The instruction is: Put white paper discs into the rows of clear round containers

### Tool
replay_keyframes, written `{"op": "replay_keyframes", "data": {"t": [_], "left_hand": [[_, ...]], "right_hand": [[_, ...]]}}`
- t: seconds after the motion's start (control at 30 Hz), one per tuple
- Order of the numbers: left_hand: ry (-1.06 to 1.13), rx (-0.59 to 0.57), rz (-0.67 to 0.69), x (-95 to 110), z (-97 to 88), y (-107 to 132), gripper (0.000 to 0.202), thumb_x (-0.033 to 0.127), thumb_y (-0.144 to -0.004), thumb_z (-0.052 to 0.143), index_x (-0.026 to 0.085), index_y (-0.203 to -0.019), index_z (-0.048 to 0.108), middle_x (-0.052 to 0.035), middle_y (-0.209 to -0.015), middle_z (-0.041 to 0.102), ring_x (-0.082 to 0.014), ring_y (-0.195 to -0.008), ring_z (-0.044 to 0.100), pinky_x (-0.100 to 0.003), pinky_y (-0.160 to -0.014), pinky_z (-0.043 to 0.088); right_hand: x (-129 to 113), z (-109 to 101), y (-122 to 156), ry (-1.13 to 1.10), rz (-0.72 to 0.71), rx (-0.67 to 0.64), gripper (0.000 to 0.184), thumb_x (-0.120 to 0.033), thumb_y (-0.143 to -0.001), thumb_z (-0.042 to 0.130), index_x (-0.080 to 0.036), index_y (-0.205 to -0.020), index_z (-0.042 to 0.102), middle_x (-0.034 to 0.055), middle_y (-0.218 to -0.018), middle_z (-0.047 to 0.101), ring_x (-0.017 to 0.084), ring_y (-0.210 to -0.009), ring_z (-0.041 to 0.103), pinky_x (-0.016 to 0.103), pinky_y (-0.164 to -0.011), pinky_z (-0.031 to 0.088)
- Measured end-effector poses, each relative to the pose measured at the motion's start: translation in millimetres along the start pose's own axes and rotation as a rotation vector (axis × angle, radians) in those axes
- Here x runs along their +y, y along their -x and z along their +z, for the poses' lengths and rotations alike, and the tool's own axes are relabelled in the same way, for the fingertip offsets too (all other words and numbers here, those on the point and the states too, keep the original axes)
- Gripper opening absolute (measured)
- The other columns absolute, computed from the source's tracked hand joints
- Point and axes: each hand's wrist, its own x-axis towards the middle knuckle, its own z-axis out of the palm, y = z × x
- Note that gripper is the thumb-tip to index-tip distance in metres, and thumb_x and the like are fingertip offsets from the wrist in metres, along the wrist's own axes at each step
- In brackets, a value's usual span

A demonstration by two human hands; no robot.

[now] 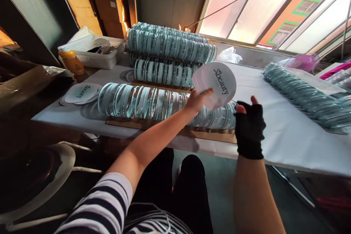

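Note:
My left hand (197, 101) grips a fanned stack of round white cards (219, 82) printed with "beauty", thumb on top, above the front row. That row of clear round cases with pale teal rims (142, 102) stands on edge along brown cardboard (123, 124); white discs show in some of them. My right hand (250, 129), in a black fingerless glove, is raised by the row's right end. Its visible fingertips are apart and nothing shows in it; the other fingers are partly hidden. Another pile of round white cards (82, 94) lies at the row's left end.
Behind are more stacked rows of cases (170, 45). A slanting row of cases (304, 95) lies on the right of the white-covered table (285, 135). A white basket (95, 58) and an orange-yellow bottle (71, 62) stand back left. A stool (64, 164) is below left.

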Motion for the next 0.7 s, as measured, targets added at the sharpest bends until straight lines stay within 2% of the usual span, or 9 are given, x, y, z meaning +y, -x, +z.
{"op": "replay_keyframes", "data": {"t": [0.1,0.23,0.3,0.37,0.43,0.5,0.53,0.6,0.7], "left_hand": [[0.014,-0.105,-0.041,8.1,-5.6,24.8,0.016,0.031,-0.072,0.076,0.020,-0.083,0.076,-0.0060,-0.095,0.077,-0.0254,-0.104,0.068,-0.038,-0.096,0.051],[0.018,0.003,-0.081,10.5,-12.2,39.2,0.017,0.029,-0.068,0.078,0.020,-0.082,0.075,-0.0056,-0.091,0.077,-0.0273,-0.102,0.069,-0.041,-0.094,0.051],[0.009,-0.008,-0.112,12.5,-13.5,38.6,0.018,0.026,-0.068,0.078,0.019,-0.085,0.075,-0.0058,-0.090,0.076,-0.0283,-0.099,0.070,-0.043,-0.094,0.051],[-0.004,-0.077,-0.129,18.5,-13.9,32.6,0.018,0.025,-0.070,0.079,0.018,-0.086,0.075,-0.0069,-0.091,0.076,-0.0291,-0.099,0.070,-0.045,-0.096,0.050],[-0.003,-0.108,-0.118,28.1,-15.2,20.0,0.016,0.025,-0.072,0.079,0.019,-0.086,0.075,-0.0077,-0.094,0.076,-0.0294,-0.103,0.069,-0.045,-0.101,0.048],[0.035,-0.058,-0.088,38.4,-19.4,1.8,0.015,0.024,-0.075,0.077,0.020,-0.090,0.074,-0.0074,-0.098,0.076,-0.0283,-0.110,0.067,-0.045,-0.105,0.046],[0.067,-0.029,-0.079,42.5,-22.8,-8.2,0.017,0.023,-0.077,0.075,0.020,-0.093,0.074,-0.0070,-0.100,0.076,-0.0272,-0.114,0.066,-0.044,-0.106,0.046],[0.125,0.039,-0.102,47.4,-32.1,-26.4,0.023,0.019,-0.078,0.073,0.021,-0.101,0.072,-0.0066,-0.103,0.076,-0.0255,-0.118,0.064,-0.044,-0.107,0.046],[0.178,0.167,-0.183,46.8,-46.3,-41.0,0.033,0.016,-0.078,0.073,0.021,-0.111,0.069,-0.0068,-0.106,0.076,-0.0247,-0.119,0.064,-0.045,-0.107,0.046]], "right_hand": [[-6.7,-4.9,-5.0,0.027,-0.097,0.065,0.069,-0.051,-0.092,0.045,-0.011,-0.148,0.039,0.0200,-0.142,0.052,0.029,-0.126,0.055,0.045,-0.101,0.047],[-29.3,14.9,16.1,0.029,-0.346,0.166,0.066,-0.042,-0.091,0.045,-0.011,-0.149,0.037,0.0217,-0.147,0.044,0.032,-0.140,0.040,0.051,-0.111,0.038],[-37.5,22.7,20.8,-0.066,-0.301,0.223,0.064,-0.039,-0.091,0.042,-0.008,-0.147,0.039,0.0228,-0.142,0.048,0.031,-0.135,0.046,0.048,-0.107,0.043],[-38.6,19.8,17.3,-0.146,-0.151,0.337,0.066,-0.042,-0.089,0.043,-0.005,-0.143,0.042,0.0245,-0.136,0.052,0.033,-0.128,0.052,0.047,-0.103,0.047],[-34.5,3.6,15.0,-0.134,-0.001,0.502,0.070,-0.049,-0.087,0.046,-0.002,-0.139,0.047,0.0257,-0.131,0.055,0.035,-0.123,0.055,0.048,-0.099,0.049],[-31.4,-20.3,25.2,0.007,0.070,0.551,0.068,-0.055,-0.086,0.049,-0.005,-0.131,0.056,0.0251,-0.122,0.061,0.036,-0.110,0.062,0.048,-0.091,0.052],[-31.7,-31.7,36.1,0.098,0.063,0.486,0.063,-0.055,-0.086,0.050,-0.007,-0.127,0.060,0.0237,-0.115,0.065,0.035,-0.100,0.065,0.046,-0.083,0.053],[-35.9,-46.7,64.7,0.261,0.008,0.219,0.053,-0.052,-0.090,0.049,-0.014,-0.123,0.064,0.0177,-0.093,0.069,0.030,-0.075,0.066,0.041,-0.064,0.050],[-46.4,-39.2,99.5,0.352,-0.129,-0.081,0.047,-0.043,-0.095,0.045,-0.020,-0.133,0.059,0.0098,-0.076,0.068,0.020,-0.058,0.060,0.029,-0.055,0.041]]}}
